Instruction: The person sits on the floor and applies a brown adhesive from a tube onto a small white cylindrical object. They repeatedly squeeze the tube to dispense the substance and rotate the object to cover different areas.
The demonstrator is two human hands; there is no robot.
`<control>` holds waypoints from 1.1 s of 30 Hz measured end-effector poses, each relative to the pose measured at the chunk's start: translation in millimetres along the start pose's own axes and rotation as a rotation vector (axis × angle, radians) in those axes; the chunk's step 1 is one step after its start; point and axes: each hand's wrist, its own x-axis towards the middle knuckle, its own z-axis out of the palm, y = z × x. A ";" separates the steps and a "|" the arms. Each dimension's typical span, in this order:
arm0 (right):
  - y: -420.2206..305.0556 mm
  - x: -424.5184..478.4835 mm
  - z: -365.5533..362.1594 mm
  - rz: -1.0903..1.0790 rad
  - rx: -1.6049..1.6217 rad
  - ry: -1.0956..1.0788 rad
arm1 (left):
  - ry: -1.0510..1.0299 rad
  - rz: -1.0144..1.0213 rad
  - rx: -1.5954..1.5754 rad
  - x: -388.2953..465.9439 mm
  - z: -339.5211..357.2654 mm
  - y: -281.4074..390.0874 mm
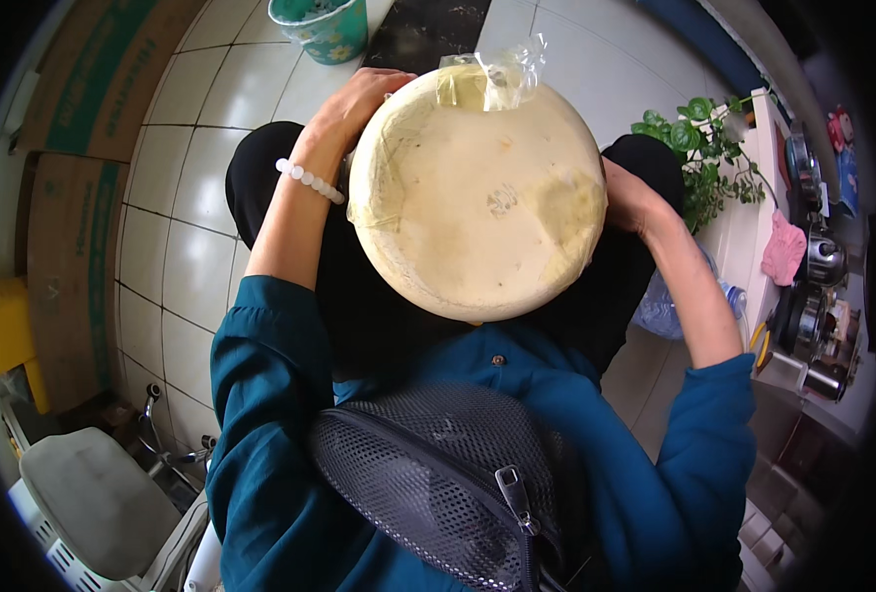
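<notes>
A round, cream-coloured, padded-looking block (467, 200), perhaps foam, sits between my knees with its flat face towards me. Yellowed patches and small dark specks mark this face. Crumpled clear tape (516, 74) sticks up from its far rim, and more tape covers the left edge. My left hand (368, 96), a white bead bracelet on its wrist, grips the upper left side. On the right side, my right hand (625, 194) holds the block, its fingers hidden behind it. The underside of the block is out of sight.
A black mesh zip bag (445, 473) hangs at my chest. A green bin (334, 33) stands ahead on the tiles. Hisense cardboard boxes (68, 281) and a grey chair seat (101, 503) are left; a leafy plant (697, 140), plastic bottle (664, 303) and pots (826, 255) are right.
</notes>
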 end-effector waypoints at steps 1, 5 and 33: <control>1.0 4.4 -3.0 0.040 -0.010 -0.029 | -0.071 0.029 -0.019 7.4 -0.9 -15.8; 1.1 14.5 -8.3 0.215 -0.223 -0.208 | -0.131 -0.207 -0.214 5.1 10.6 -28.8; -10.5 18.9 -22.7 -0.125 -0.527 0.055 | -0.169 -0.485 -0.154 25.7 35.8 5.0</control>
